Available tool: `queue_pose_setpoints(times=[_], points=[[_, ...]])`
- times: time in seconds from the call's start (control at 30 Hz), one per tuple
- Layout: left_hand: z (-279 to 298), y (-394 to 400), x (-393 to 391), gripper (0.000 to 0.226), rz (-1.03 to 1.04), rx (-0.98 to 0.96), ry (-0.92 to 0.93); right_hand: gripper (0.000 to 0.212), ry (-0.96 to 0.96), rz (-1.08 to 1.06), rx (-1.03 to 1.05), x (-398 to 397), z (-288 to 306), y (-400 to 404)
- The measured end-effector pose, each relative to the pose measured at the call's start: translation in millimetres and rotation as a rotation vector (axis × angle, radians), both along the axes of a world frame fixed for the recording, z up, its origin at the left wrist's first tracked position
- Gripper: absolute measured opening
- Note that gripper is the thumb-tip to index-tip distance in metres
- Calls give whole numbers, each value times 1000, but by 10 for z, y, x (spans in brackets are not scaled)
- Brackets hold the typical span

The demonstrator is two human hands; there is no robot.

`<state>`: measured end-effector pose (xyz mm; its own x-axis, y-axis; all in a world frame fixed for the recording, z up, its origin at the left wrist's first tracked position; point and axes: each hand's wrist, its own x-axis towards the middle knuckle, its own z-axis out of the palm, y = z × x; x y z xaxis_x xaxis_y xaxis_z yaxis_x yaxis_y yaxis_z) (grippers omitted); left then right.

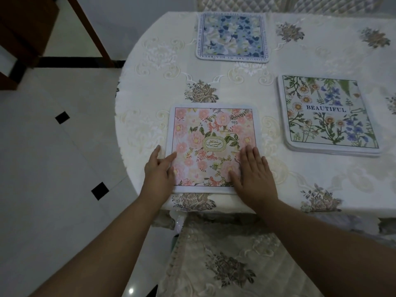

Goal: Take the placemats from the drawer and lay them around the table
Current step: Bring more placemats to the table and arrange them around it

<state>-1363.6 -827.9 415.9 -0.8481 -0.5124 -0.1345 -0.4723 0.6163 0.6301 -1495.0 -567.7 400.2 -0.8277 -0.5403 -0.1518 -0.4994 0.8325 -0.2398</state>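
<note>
Nearest, item one: a pink placemat [211,144], square, printed with pink flowers and a green oval label at its middle, lay flat on the table [150,86] close to the near edge; both hands rested on it with fingers straight and grasping nothing. Left hand [159,171] lay along the mat's left edge, thumb out on the cloth beside it, fingers on the border; right hand [254,173] lay palm down on the mat's near right corner, fingers together and pointing away from the person. Item two: a stack of placemats [327,113] to the right, well apart from the pink one, topmost printed with daisies, blue flowers and the word BEAUTIFUL, several white edges showing beneath it. Item three: a blue placemat [232,36], flat at the far side of the table, blue and white floral with a line of lettering round its border. Table covering: a cream tablecloth [310,185] with embroidered scrolls and grey-brown flower clusters, hanging over the rounded edge. Surroundings: a chair with a lace seat cover [220,260] directly below the hands; quilted chair backs [225,4] beyond the far edge; pale floor tiles [53,157] with small black diamonds at left; dark wooden furniture [23,28] at upper left.
</note>
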Motion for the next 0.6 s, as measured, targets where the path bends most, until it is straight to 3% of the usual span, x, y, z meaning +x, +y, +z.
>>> queue_pose_setpoints(times=[0.13, 0.3, 0.5, 0.6], points=[[35, 137, -121, 64, -107, -369, -124, 78, 32, -7, -3, 38, -25, -14], [20, 461, -765, 63, -403, -369, -94, 79, 44, 1, 34, 29, -31, -4], [-151, 570, -1568, 68, -421, -387, -233, 79, 57, 19, 45, 36, -35, 1], [-180, 348, -1712, 72, -383, -401, -204, 79, 55, 23, 51, 24, -34, 6]])
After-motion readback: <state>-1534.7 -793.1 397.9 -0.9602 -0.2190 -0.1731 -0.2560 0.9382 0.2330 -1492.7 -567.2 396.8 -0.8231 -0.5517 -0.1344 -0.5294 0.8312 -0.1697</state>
